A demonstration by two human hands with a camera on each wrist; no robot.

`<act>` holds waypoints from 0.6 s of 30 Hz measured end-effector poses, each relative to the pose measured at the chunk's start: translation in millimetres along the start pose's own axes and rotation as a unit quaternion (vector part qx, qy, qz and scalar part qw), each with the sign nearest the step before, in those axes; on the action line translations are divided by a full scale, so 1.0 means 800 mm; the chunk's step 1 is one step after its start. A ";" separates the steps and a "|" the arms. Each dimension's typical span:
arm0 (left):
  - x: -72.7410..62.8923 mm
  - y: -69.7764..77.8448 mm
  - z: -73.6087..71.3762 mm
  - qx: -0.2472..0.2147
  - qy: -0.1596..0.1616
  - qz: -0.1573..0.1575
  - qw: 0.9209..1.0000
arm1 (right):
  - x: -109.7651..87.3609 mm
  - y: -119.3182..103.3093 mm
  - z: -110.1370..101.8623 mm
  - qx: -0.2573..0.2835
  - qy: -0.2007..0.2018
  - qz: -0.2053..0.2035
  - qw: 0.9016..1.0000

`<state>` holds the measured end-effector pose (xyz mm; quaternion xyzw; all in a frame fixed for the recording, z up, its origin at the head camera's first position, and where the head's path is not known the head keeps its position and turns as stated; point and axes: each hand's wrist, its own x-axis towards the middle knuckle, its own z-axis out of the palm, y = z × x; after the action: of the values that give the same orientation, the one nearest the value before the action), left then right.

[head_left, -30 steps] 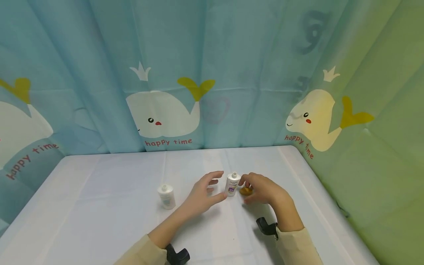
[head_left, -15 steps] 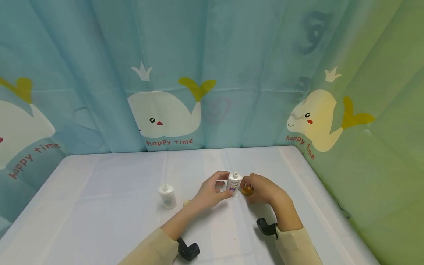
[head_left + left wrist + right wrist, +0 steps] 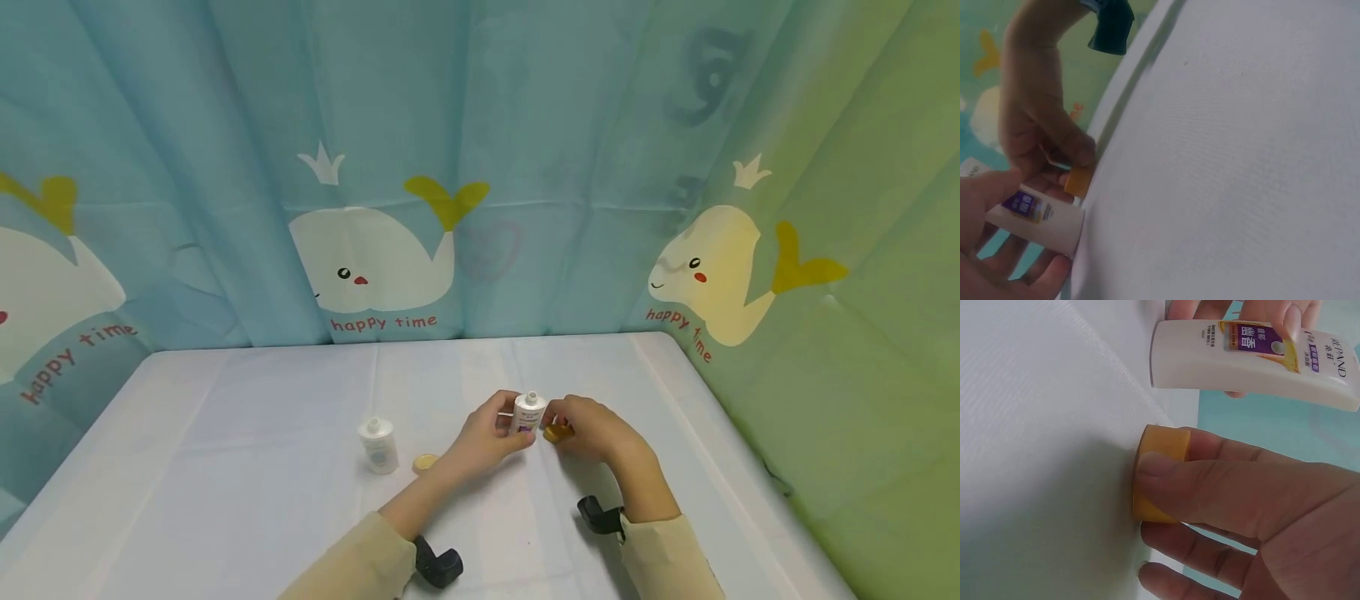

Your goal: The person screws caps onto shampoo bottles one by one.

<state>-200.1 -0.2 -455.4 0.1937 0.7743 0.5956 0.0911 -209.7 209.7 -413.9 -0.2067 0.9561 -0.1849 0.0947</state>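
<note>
A white lotion bottle (image 3: pixel 531 410) with a purple label and a bare, capless neck stands upright near the middle of the table. My left hand (image 3: pixel 480 437) grips it, thumb across the front and fingers behind, as the left wrist view shows. Just to the right, my right hand (image 3: pixel 603 429) pinches an orange-yellow bottle cap (image 3: pixel 1161 442) between thumb and fingers, low at the tabletop. In the right wrist view the cap is on its side relative to the camera, with the bottle's label (image 3: pixel 1257 339) beyond it.
A second white bottle (image 3: pixel 378 447), also capless, stands to the left of my left hand. Beside it lies another yellowish cap (image 3: pixel 425 463), close to my left forearm. A white cloth covers the table (image 3: pixel 247 500); a blue whale-print curtain (image 3: pixel 540 167) hangs behind it.
My left hand has moved right and closed round the bottle. This uncovered the yellowish cap near the second bottle. My right hand stays at its cap, which now tilts slightly.
</note>
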 end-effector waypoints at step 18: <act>-0.012 0.004 -0.008 -0.011 0.037 0.051 0.998 | -0.001 -0.007 -0.007 -0.014 0.062 -0.053 0.997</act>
<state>-193.3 -8.8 -451.0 0.2093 0.7600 0.6143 0.0340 -207.8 206.8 -406.5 -0.2468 0.9503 -0.1883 0.0228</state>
